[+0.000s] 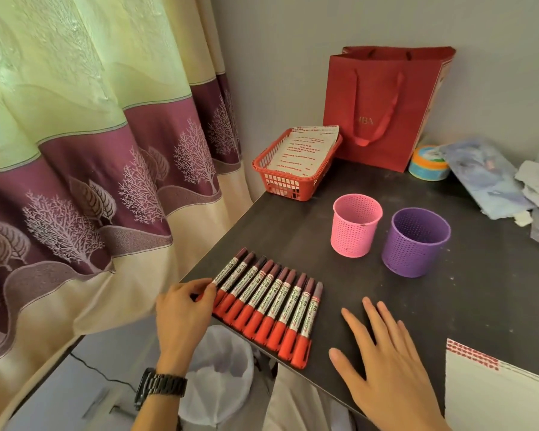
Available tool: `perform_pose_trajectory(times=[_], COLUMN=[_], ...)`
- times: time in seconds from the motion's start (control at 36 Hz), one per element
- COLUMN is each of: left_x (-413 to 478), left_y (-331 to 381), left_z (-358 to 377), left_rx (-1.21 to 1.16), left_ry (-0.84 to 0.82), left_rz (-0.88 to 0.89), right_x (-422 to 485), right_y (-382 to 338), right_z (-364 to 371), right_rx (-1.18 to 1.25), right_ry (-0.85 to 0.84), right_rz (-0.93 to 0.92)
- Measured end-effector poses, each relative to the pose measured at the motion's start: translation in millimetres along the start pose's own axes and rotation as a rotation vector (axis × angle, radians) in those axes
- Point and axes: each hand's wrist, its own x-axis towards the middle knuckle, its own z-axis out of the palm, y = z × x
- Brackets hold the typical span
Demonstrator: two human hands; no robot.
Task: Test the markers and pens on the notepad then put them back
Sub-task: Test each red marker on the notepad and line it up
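Several red-capped markers (pixel 271 301) lie side by side in a neat row near the front left edge of the dark table (pixel 467 293). My left hand (pixel 181 315) pinches the leftmost marker of the row with thumb and fingertips. Flat on the table just right of the row rests my right hand (pixel 383 365), fingers spread and holding nothing. A white notepad (pixel 495 396) with red marks along its top edge lies at the front right corner. An empty pink perforated cup (pixel 355 227) and an empty purple one (pixel 414 244) stand behind the markers.
A red basket (pixel 293 175) holding a marked sheet sits at the back left, with a red paper bag (pixel 383 107) behind it. A tape roll (pixel 428 163) and crumpled wrappings (pixel 492 178) fill the back right. A curtain hangs at left; a lined bin (pixel 218 377) stands below the table edge.
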Motion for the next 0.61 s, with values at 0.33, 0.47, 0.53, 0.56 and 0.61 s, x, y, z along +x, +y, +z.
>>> perform_pose_trajectory(times=[0.33,0.47,0.53,0.56,0.61], left_x=[-2,-14,-21,-24,-31], left_y=[7,36,55,65,87], left_z=[-6,-1,2,5,10], left_rx=[0.078,0.23,0.258,0.254,0.246], left_ry=[-0.074,-0.079,-0.085,-0.099,-0.145], left_rz=[-0.033,-0.061,-0.039,-0.018,0.019], right_x=[0,0,-2,-3,-5], right_y=[0,0,1,1,3], right_z=[1,1,0,0,-4], right_rx=[0.04,0.087,0.127,0.148,0.196], right_ry=[0.006,0.027,0.028,0.027,0.022], right_rz=[0.0,-0.025,-0.044,-0.053,-0.08])
